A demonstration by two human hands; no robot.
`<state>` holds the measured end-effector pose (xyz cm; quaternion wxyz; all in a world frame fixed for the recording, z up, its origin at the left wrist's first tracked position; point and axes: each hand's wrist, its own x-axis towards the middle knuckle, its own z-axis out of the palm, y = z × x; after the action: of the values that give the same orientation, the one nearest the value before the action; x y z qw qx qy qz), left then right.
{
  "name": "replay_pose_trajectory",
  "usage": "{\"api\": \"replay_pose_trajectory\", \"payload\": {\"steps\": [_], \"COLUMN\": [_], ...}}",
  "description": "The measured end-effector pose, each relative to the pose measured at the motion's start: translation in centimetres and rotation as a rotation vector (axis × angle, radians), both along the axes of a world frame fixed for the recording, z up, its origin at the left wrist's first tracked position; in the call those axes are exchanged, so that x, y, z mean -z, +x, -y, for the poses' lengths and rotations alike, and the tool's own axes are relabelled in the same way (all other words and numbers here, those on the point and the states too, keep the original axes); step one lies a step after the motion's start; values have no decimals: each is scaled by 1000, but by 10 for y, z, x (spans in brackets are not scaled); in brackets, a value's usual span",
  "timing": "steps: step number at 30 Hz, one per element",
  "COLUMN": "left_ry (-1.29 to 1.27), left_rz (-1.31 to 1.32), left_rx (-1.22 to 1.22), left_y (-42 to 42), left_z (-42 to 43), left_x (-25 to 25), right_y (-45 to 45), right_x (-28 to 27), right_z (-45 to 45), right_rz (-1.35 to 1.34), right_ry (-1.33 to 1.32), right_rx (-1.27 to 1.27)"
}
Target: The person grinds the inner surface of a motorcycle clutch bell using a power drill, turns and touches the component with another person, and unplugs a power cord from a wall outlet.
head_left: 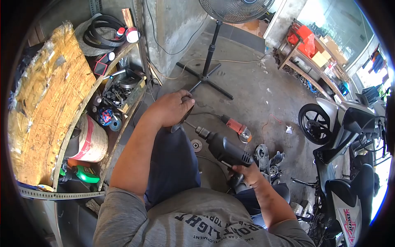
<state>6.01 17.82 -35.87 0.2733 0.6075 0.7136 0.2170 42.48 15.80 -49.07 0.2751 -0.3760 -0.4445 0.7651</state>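
Your grey printed cloth T-shirt [201,222] lay nearest; beyond, your right hand [247,173] gripped the black pistol-shaped drill [228,151], its axis slanting forward-left toward the dark flat piece [186,117] your left hand [175,108] clasped, contact unclear.

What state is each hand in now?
Left hand: closed, holding a thin, dark, metal-looking piece.
Right hand: closed, holding a black, pistol-shaped power drill.

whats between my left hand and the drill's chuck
In the head view, the thin bit runs from the chuck toward the dark piece in your left hand; whether its tip touches, I can't tell.
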Motion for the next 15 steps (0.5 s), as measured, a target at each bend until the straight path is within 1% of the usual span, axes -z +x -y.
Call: {"api": "replay_pose_trajectory", "payload": {"steps": [1, 6, 11, 15], "left_ry": [0, 15, 38, 13], "left_rz": [-1, -24, -18, -15], "left_rx": [-1, -2, -4, -4], "left_y": [0, 1, -3, 1], "left_z": [-1, -2, -3, -2], "left_x": [-1, 2, 8, 1], "right_y": [0, -5, -1, -4], "right_x": [0, -15, -3, -9], "right_z": [-1, -2, -2, 1], "right_rz": [-15, -13, 56, 61], "right_ry": [-27, 1, 99, 101], "right_rx": [-6, -41, 4, 11]}}
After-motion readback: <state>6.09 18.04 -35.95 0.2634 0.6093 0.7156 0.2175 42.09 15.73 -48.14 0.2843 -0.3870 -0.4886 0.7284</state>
